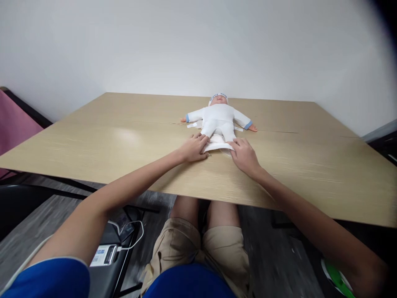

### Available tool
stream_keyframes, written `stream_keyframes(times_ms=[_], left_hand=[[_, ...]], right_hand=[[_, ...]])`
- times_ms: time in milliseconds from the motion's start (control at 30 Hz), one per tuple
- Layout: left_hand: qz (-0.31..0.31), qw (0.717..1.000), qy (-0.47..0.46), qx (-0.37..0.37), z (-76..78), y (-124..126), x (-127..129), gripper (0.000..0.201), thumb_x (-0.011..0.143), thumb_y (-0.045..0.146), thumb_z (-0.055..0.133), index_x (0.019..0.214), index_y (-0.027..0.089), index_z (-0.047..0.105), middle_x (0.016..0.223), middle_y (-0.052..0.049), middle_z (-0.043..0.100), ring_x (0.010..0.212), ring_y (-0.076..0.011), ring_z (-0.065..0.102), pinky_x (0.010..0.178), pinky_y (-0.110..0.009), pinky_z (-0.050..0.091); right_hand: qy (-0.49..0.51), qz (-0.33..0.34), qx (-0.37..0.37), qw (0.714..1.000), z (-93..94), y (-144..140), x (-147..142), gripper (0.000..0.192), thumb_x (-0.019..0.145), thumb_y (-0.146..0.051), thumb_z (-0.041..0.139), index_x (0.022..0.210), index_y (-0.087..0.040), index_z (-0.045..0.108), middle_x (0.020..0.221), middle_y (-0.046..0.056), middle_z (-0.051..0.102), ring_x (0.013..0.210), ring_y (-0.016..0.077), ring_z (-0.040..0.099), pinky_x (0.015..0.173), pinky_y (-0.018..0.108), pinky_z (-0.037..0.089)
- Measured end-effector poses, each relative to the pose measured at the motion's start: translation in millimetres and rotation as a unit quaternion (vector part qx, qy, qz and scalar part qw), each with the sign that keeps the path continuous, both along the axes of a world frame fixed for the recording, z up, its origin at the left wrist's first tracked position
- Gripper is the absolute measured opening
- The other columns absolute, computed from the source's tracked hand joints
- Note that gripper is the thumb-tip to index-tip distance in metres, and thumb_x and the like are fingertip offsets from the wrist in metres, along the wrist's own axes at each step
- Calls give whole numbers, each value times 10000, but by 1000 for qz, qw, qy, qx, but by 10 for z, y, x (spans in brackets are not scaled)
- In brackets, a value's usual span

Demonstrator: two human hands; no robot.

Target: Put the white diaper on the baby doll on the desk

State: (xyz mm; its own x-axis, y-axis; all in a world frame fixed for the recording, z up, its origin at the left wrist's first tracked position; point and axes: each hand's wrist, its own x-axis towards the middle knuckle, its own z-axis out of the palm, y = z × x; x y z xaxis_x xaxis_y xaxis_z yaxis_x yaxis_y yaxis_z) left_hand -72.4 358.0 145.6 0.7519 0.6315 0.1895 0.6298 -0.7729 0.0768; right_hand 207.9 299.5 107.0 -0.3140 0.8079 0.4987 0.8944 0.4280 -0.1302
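Note:
A baby doll (219, 114) in a white suit with blue cuffs and a printed cap lies on its back on the table, head toward the wall, arms spread. Under its hips and between its legs is a white diaper (217, 146), whose tabs stick out on both sides of the waist. My left hand (196, 147) grips the diaper's near edge at the left corner, beside one doll leg. At the right corner, my right hand (243, 154) holds the same edge, fingers closed on it. The doll's feet are hidden by the diaper and my hands.
The wooden table (130, 149) has thin seams across its top and meets a white wall (186, 45). Left are a pink chair back (18, 124) and, below, a black seat with a white device (104, 255) and cable. A green-and-white item (338, 278) lies low right.

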Motion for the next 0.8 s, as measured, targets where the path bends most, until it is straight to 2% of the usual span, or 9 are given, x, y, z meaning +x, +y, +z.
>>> stream_keyframes(times_ms=[133, 200, 300, 433, 500, 600, 667, 733, 800], left_hand=[[39, 998, -43, 13, 9, 42, 67, 249, 1045, 346, 547, 1195, 181, 658, 1251, -167, 691, 1184, -363, 557, 1047, -496, 458], [49, 994, -98, -12, 77, 142, 67, 273, 1092, 394, 479, 1101, 194, 664, 1156, -144, 694, 1103, -332, 575, 1027, -475, 473], [44, 978, -198, -58, 210, 390, 59, 376, 1099, 526, 480, 993, 211, 658, 1107, -112, 677, 1073, -292, 593, 1044, -442, 481], [18, 949, -291, -123, 345, 873, 115, 434, 1073, 608, 503, 1019, 215, 681, 1199, -105, 689, 1207, -290, 592, 1115, -417, 460], [29, 927, -327, -180, 367, 1167, 178, 446, 1066, 626, 510, 1064, 216, 687, 1197, -92, 709, 1206, -292, 613, 1082, -409, 482], [51, 886, -375, -269, 307, 1626, 296, 464, 1030, 666, 567, 1106, 222, 678, 1181, -79, 721, 1164, -297, 653, 998, -400, 526], [65, 858, -399, -317, 202, 1893, 370, 486, 1007, 698, 586, 1087, 227, 672, 1133, -80, 722, 1101, -292, 679, 936, -398, 548], [81, 832, -420, -354, 71, 2079, 420, 492, 993, 709, 593, 1051, 226, 669, 1049, -80, 720, 1018, -278, 690, 907, -410, 558], [96, 806, -437, -387, -46, 2150, 428, 475, 986, 696, 604, 994, 224, 660, 937, -69, 701, 929, -258, 682, 890, -418, 566]], right_hand=[[86, 14, -12, 996, 54, 153, 91, 352, 1069, -255, 448, 1221, -189, 759, 1090, 148, 715, 1073, 354, 609, 975, 499, 531], [135, 28, -14, 990, 104, 237, 122, 333, 1075, -295, 454, 1181, -210, 757, 1109, 145, 695, 1073, 343, 633, 984, 493, 547], [199, 48, 3, 979, 212, 403, 139, 342, 1093, -372, 456, 1196, -230, 750, 1237, 155, 675, 1195, 343, 649, 1102, 504, 531], [247, 42, 15, 968, 399, 806, 145, 376, 1095, -431, 450, 1252, -237, 731, 1326, 149, 690, 1295, 351, 630, 1189, 513, 474], [273, 22, -6, 962, 483, 1107, 162, 383, 1089, -477, 459, 1195, -233, 734, 1243, 131, 733, 1229, 342, 653, 1143, 492, 495], [324, -20, -97, 941, 551, 1619, 195, 396, 1054, -552, 515, 1041, -225, 738, 1022, 81, 770, 1039, 308, 680, 1014, 442, 536], [384, -35, -182, 904, 535, 1926, 202, 371, 1007, -551, 577, 952, -215, 726, 941, 58, 764, 942, 274, 676, 924, 398, 549], [436, -37, -245, 865, 470, 2138, 197, 342, 961, -531, 618, 899, -207, 709, 922, 57, 765, 884, 251, 673, 859, 376, 557], [461, -35, -274, 843, 375, 2220, 199, 350, 937, -543, 635, 900, -203, 707, 923, 65, 774, 854, 243, 678, 828, 379, 574]])
